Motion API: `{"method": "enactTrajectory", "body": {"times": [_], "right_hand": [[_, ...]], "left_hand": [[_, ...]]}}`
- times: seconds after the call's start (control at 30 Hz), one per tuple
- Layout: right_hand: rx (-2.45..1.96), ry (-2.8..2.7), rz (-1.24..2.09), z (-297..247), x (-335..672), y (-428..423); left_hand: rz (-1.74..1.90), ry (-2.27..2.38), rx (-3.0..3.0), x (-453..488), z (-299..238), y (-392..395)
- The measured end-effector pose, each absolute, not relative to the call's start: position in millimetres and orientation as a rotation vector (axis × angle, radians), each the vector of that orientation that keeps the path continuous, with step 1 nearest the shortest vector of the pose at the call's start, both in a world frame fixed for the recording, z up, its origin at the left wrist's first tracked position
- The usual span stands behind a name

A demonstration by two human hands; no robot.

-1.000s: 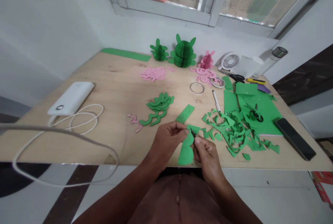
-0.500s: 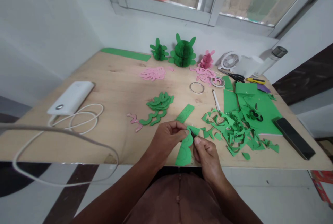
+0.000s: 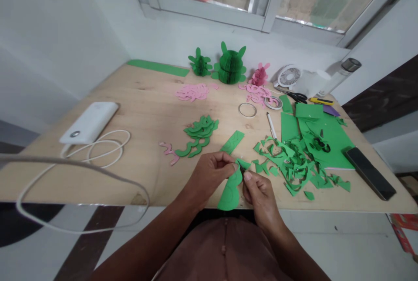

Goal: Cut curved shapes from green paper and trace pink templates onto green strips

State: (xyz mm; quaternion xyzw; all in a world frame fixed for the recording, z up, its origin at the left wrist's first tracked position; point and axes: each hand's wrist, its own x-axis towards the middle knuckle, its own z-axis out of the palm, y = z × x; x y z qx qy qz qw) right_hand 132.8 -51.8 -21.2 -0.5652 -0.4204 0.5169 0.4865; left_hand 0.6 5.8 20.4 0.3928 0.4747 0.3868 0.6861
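Touching one green strip (image 3: 230,189), two hands (image 3: 210,174) (image 3: 261,194)

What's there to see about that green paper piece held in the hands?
The green paper piece is a flat, matte cutout of thin craft sheet with a rounded lower end and faint curved lines on it. It hangs tilted over the near edge of the wooden table. The left hand pinches its top; the right hand meets its right edge, grip unclear.
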Motion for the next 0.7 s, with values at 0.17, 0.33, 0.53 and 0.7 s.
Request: {"method": "enactTrajectory", "body": {"times": [0.17,0.33,0.53,0.7], "right_hand": [[-1.377,-1.024,1.258,-21.8,132.4,-52.6],[-1.361,-1.0,1.264,-24.7,131.2,-53.0],[-1.355,-0.988,1.272,-24.3,130.5,-52.6],[-1.373,-1.008,1.251,-20.8,130.2,-51.8]], "left_hand": [[0.837,1.039,0.896,-2.0,19.0,7.2],[0.856,1.038,0.891,-0.7,20.9,6.4],[0.853,1.03,0.892,0.1,21.8,6.5],[0.87,1.052,0.9,0.6,22.6,6.6]]}}
